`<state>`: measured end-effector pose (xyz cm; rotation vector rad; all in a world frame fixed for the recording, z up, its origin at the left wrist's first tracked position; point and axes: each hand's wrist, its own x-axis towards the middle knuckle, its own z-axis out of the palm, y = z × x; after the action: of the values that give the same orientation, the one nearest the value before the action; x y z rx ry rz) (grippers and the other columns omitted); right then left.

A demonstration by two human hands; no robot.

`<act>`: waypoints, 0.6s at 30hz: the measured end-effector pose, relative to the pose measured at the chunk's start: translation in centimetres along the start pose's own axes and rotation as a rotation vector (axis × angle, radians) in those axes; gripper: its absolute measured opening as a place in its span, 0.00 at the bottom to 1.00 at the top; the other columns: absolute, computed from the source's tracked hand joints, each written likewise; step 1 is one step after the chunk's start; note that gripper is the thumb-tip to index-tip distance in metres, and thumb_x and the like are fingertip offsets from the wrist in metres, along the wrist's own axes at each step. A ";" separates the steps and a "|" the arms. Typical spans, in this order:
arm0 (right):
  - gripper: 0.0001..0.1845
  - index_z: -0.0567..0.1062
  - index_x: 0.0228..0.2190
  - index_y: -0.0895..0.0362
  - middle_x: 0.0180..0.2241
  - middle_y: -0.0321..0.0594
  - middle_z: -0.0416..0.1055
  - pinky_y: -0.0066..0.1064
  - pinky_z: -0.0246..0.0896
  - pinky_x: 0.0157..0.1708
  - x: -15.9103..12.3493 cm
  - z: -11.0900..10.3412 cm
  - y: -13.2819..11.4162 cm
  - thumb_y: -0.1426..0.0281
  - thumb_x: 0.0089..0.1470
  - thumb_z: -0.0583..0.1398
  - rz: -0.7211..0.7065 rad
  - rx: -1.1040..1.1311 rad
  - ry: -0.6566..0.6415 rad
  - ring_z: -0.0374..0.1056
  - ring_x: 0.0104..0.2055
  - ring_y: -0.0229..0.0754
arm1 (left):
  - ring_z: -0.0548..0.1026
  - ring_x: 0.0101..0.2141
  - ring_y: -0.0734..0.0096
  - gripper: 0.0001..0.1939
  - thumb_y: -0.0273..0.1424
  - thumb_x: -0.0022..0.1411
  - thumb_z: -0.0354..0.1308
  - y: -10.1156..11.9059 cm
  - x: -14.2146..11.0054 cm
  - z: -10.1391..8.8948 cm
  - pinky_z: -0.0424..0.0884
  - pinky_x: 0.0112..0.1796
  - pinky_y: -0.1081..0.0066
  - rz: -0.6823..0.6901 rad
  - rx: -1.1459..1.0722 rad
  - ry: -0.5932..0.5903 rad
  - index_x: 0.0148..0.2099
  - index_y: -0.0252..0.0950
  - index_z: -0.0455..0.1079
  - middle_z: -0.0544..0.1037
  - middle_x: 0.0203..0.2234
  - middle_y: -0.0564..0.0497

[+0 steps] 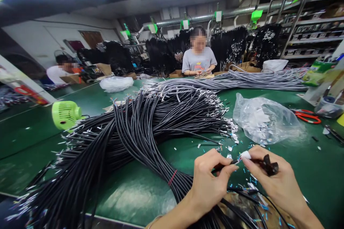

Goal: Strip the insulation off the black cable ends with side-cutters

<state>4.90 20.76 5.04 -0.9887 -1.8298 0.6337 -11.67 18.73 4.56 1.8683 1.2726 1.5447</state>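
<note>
From my remote seat, my left hand (208, 179) pinches a slim black cable (234, 162) and my right hand (282, 180) its fine coloured wires (239, 157), apparently wire-end handling that calls for steadiness.

The heap of long black sheathed cables (134, 125) sprawled over the flat green tabletop (303, 161), the rounded lime-green plastic fan (65, 115) by its left side. Behind it, long grey sheathed cables (242, 83) stretched rightward. The crumpled clear plastic bag (264, 121) sat to its right, the red-handled metal cutters (306, 116) just beyond.
</note>
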 end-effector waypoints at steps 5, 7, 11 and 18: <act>0.03 0.70 0.26 0.56 0.24 0.35 0.63 0.25 0.54 0.22 -0.1 0.3 0.3 0.71 0.51 0.59 0.014 0.047 0.005 0.58 0.24 0.34 | 0.66 0.21 0.76 0.06 0.23 0.53 0.62 0.1 -0.1 0.2 0.60 0.24 0.77 0.014 0.021 0.014 0.24 0.29 0.71 0.72 0.18 0.51; 0.05 0.70 0.25 0.57 0.22 0.34 0.61 0.25 0.52 0.21 -0.2 0.4 0.5 0.68 0.49 0.60 0.183 0.182 -0.003 0.56 0.23 0.34 | 0.66 0.21 0.76 0.06 0.23 0.52 0.62 0.1 -0.1 0.2 0.60 0.24 0.77 0.012 0.008 0.011 0.25 0.29 0.72 0.72 0.18 0.51; 0.10 0.66 0.23 0.58 0.16 0.26 0.52 0.21 0.35 0.14 0.1 0.9 0.7 0.65 0.40 0.62 0.719 0.706 -0.124 0.41 0.15 0.26 | 0.67 0.22 0.76 0.05 0.24 0.53 0.62 0.0 0.0 0.1 0.60 0.25 0.77 -0.028 -0.063 -0.077 0.25 0.30 0.73 0.73 0.18 0.51; 0.18 0.72 0.31 0.62 0.19 0.33 0.65 0.21 0.33 0.14 0.4 1.2 0.1 0.62 0.41 0.66 0.649 0.709 0.016 0.42 0.14 0.23 | 0.63 0.16 0.80 0.12 0.28 0.58 0.56 0.1 0.4 0.1 0.59 0.19 0.79 -0.267 -0.185 -0.214 0.24 0.30 0.73 0.65 0.16 0.54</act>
<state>3.73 21.17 4.63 -1.0592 -1.0841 1.5276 -11.59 19.04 4.83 1.6243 1.1829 1.2424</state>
